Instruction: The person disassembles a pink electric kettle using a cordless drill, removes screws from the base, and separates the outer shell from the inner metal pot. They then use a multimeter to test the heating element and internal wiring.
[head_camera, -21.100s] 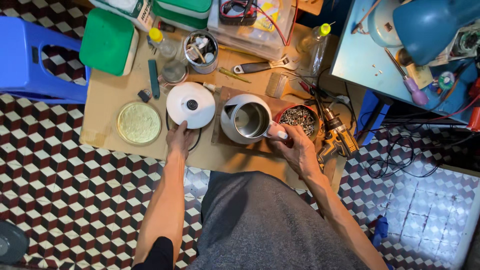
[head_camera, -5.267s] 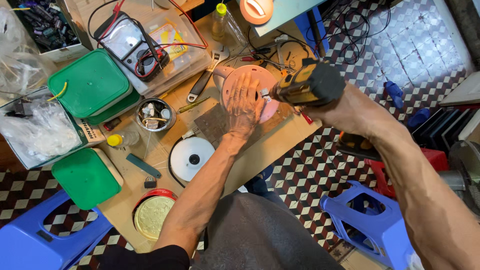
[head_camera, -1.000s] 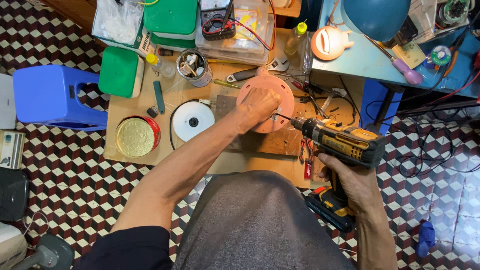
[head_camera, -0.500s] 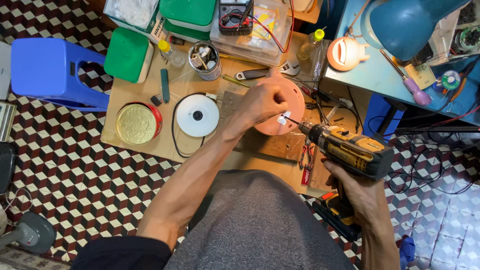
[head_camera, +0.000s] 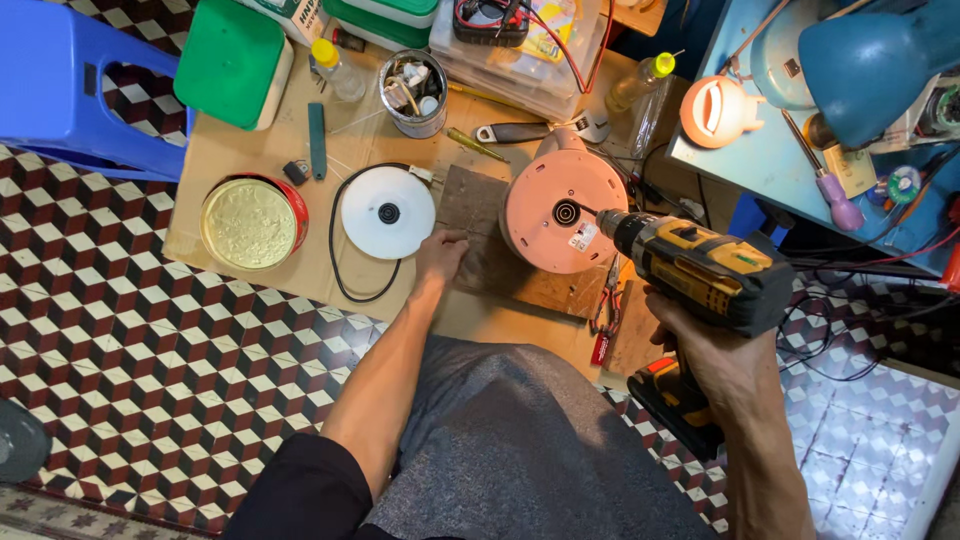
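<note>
One drill, one pink kettle.

a low cardboard-covered table carries a gold-lidded tin, white disc base and upturned pink kettle.

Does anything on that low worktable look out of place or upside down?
Yes. The pink kettle stands upside down, its round underside facing up, and the cordless drill in the right hand points its bit at that underside. The white round base lies apart to the left, its black cord looped loosely. The left hand rests beside it.
</note>
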